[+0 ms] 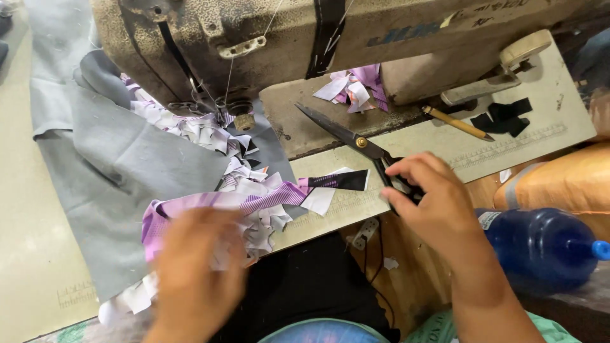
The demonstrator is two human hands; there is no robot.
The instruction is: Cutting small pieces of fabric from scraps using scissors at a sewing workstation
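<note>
Head view: a person is working at an old beige sewing machine [305, 32], 2 bare hands reaching over the sewing table [19, 254]. The right hand [432, 203], at about 4 o'clock in the frame, is curling its fingers around the dark handles of a pair of black scissors [356, 141], whose closed blades are pointing toward 10 o'clock and lying on the machine bed. The left hand [194, 267], blurred at about 7 o'clock, is pressing down on a heap of purple-and-white fabric scraps [241, 203]; whether its fingers are pinching a piece, I cannot tell. A long purple striped strip [273, 195] is running from under that hand toward 3 o'clock, ending beside a small black piece [346, 181] just left of the scissors' handles. Grey cloth [114, 159] is spreading beneath the scraps, toward 9 o'clock. More scraps are trailing up to the presser foot [241, 119] at 12 o'clock. A yellow pencil [456, 122] and black fabric bits [505, 116] are lying at 2 o'clock, well apart from both hands. A blue plastic bottle [546, 244] is lying on its side at 4 o'clock, just beside the right wrist, below an orange bundle [559, 181].
</note>
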